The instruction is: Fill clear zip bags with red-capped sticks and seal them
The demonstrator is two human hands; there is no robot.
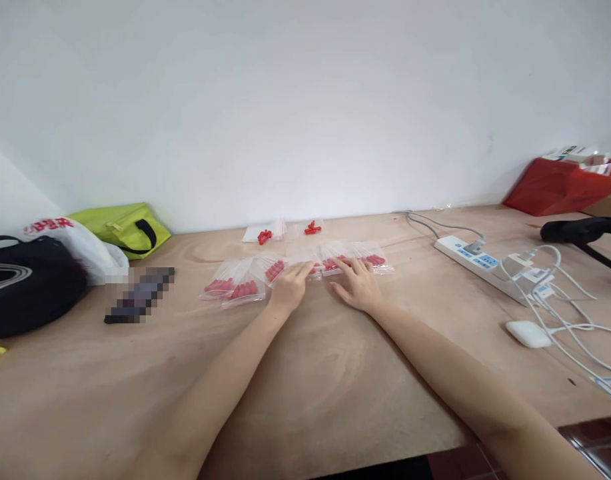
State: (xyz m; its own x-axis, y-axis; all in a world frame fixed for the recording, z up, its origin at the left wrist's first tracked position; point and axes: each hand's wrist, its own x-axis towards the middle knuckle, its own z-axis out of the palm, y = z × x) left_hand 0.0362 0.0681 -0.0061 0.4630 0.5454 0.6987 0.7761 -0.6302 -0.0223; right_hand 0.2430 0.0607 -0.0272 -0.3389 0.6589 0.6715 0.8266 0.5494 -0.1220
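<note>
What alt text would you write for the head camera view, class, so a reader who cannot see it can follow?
Two bare hands, left hand and right hand, rest flat on a row of small clear plastic bags of red pieces on a light wooden table. A white power strip with cables lies to the right, and a lime green bag to the left.

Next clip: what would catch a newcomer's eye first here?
The row of small clear bags of red pieces across the middle of the wooden table, with the left hand and right hand laid flat on them. Then the white power strip with its tangle of cables at right, and the lime-green bag against the wall at left.
</note>
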